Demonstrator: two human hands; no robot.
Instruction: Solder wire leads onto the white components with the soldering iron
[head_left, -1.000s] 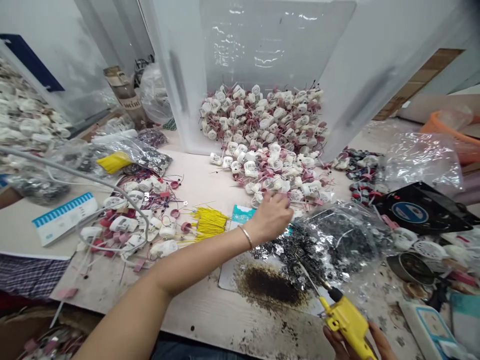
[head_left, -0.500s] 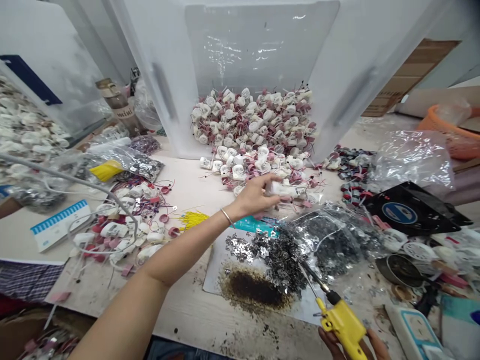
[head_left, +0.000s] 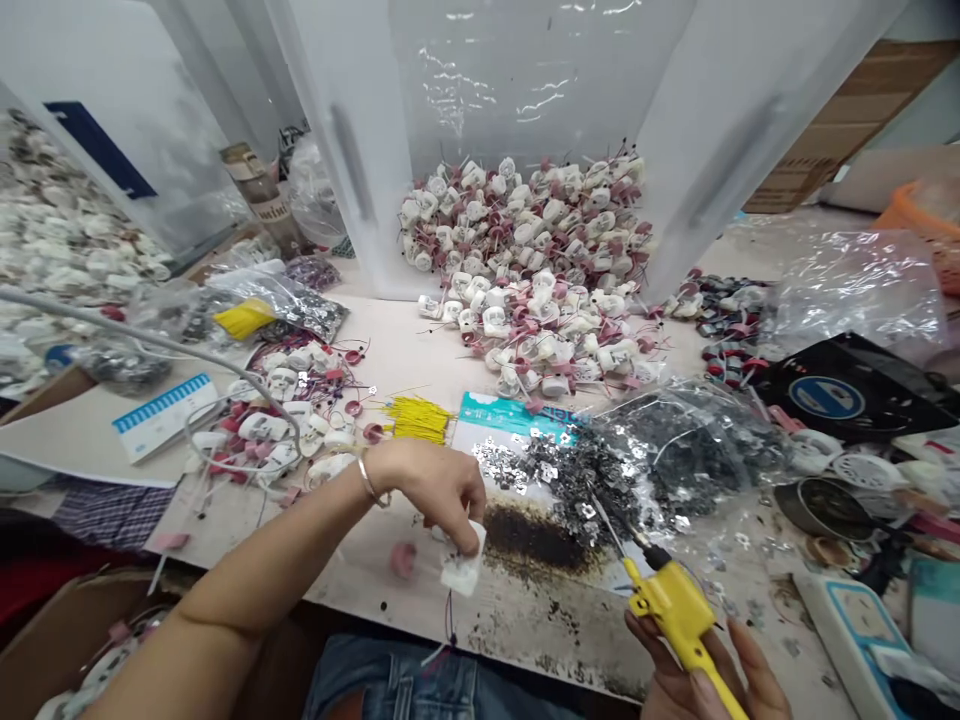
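My left hand (head_left: pixel 442 488) is closed on a white plastic part (head_left: pixel 463 566) near the table's front edge. Dark thin wires hang from the part, and a blurred pink piece (head_left: pixel 403 560) shows beside it. In my right hand (head_left: pixel 705 668) is a yellow soldering gun (head_left: pixel 679 605), its tip pointing up and left at a heap of small metal plates (head_left: pixel 589 490). The heap lies on a white and teal sheet (head_left: pixel 480 408), by a dark brown burnt patch (head_left: pixel 536 538).
A large translucent bin (head_left: pixel 341 150) lies tipped, white and pink parts (head_left: pixel 525 220) spilling out. Left are more parts and a bundle of yellow wires (head_left: pixel 416 418). At right are a plastic bag of metal plates (head_left: pixel 690 440), a round tin (head_left: pixel 821 510) and a power strip (head_left: pixel 847 625).
My left hand has come back from the pile by the bin to the front of the table, bringing a white plastic part. The soldering gun stays in my right hand, nearly unmoved.
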